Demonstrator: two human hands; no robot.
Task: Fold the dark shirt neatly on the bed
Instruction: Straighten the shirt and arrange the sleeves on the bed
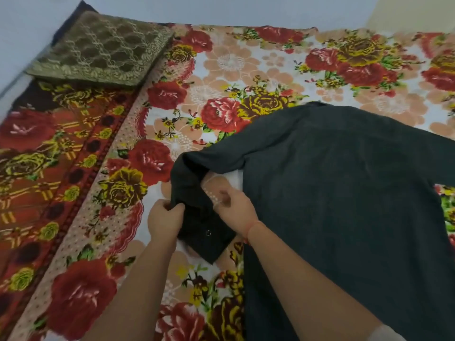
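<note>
The dark shirt (332, 183) lies spread across the right half of the floral bed (246, 65). Its left sleeve (194, 183) bends back from the shoulder towards me, and the cuff with a small button lies near the bed's front. My left hand (165, 220) pinches the sleeve's edge just above the cuff. My right hand (236, 210) grips the same sleeve from its right side, beside the shirt's body. A thin red thread circles the right wrist.
A folded brown cloth with gold lace pattern (103, 50) sits at the far left corner of the bed. A dark red floral border strip (44, 153) runs down the left side. A pale wall rises behind the bed.
</note>
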